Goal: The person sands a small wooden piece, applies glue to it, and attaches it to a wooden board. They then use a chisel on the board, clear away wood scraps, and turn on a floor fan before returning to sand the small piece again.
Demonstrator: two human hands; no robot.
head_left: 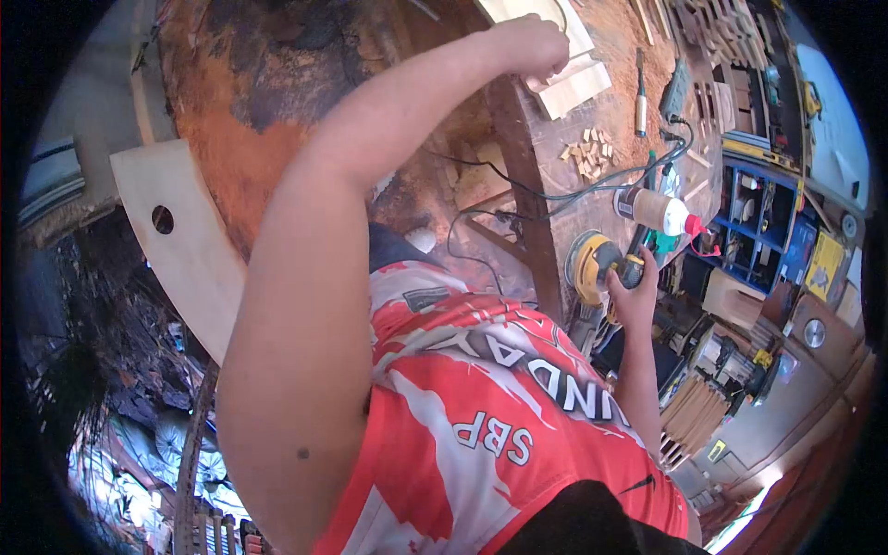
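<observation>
My left hand (535, 48) reaches across to the top of the view, its fingers curled into a fist over pale wooden boards (575, 90). What those fingers hold, if anything, is hidden. On the right, my right hand (635, 294) is closed on the black rear part of a yellow and black orbital sander (590, 264). The sander rests at the edge of the workbench (546, 139), its round pad facing left. A bottle (652, 209) with a red cap lies just beyond it.
Small wood offcuts (590, 154) are heaped on the bench, near a chisel-like tool (640, 104) and a power strip (676, 91). Dark cables (573, 192) cross the bench edge. A pale board with a round hole (176, 227) stands at left. Blue shelving (760, 217) is at right.
</observation>
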